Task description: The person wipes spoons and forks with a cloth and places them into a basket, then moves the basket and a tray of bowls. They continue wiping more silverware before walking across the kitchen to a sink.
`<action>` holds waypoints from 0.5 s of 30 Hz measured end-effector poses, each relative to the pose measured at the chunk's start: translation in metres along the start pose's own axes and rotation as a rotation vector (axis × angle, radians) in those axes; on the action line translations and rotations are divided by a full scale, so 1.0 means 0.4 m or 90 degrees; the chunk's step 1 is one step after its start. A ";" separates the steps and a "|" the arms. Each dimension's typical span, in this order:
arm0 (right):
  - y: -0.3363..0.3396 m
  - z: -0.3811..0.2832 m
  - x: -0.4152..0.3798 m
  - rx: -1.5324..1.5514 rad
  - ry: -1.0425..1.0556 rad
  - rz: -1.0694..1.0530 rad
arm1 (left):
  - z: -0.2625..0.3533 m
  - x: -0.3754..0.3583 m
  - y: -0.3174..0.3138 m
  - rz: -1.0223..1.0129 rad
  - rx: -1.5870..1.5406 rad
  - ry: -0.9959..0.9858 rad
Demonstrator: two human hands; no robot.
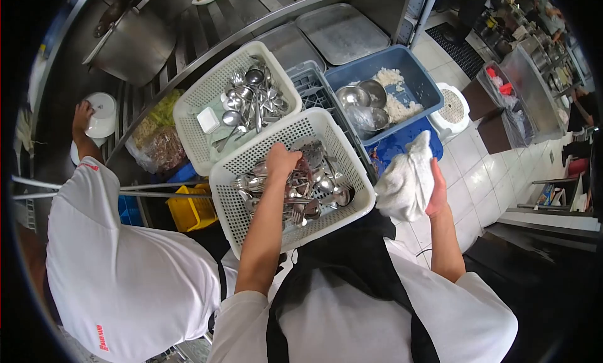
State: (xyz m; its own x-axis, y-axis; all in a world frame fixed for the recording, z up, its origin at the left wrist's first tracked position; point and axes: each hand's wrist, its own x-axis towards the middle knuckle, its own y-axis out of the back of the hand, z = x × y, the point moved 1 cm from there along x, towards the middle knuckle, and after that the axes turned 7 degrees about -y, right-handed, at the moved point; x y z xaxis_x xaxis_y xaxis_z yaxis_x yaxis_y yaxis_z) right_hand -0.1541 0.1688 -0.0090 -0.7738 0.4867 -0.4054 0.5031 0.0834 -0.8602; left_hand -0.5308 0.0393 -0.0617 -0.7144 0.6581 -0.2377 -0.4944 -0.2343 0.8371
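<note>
My left hand [282, 161] reaches into the nearer white perforated basket [233, 203], its fingers curled down among the cutlery. Spoons, forks and a slotted skimmer [311, 154] lie heaped around it. Which piece the fingers hold, if any, is hidden. Over on the right, my right hand [438, 190] is closed around a bunched white cloth [408, 181], held beyond the basket's right side. Behind, a second white basket [188, 121] contains more spoons and forks, a ladle [254, 76] and a small white square dish [208, 120].
A blue tub [422, 80] holds metal bowls [353, 97] and rice. Metal trays [342, 33] lie behind it. At left a co-worker in a white shirt [125, 262] has a hand on white bowls [102, 115]. A large pot [135, 49] and yellow bin [188, 209] are nearby.
</note>
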 end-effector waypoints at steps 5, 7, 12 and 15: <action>-0.069 -0.025 0.002 -0.038 0.076 -0.020 | -0.036 0.042 -0.033 -0.071 -0.055 -0.047; -0.098 -0.028 0.021 -0.058 0.066 -0.034 | -0.038 0.034 -0.025 -0.069 -0.190 -0.001; -0.139 -0.057 0.110 -0.108 -0.073 -0.117 | -0.026 -0.121 0.135 0.154 -0.454 0.048; -0.150 -0.096 0.171 -0.199 -0.136 -0.156 | -0.118 -0.297 0.226 0.369 -0.434 0.028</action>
State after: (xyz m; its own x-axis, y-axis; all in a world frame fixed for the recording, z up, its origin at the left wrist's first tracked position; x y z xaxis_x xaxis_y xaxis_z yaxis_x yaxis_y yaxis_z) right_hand -0.2225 0.2306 0.0268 -0.9302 0.2318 -0.2845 0.3617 0.4483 -0.8174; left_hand -0.5140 -0.0939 0.0187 -0.9546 0.2802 0.1010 -0.2275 -0.9046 0.3604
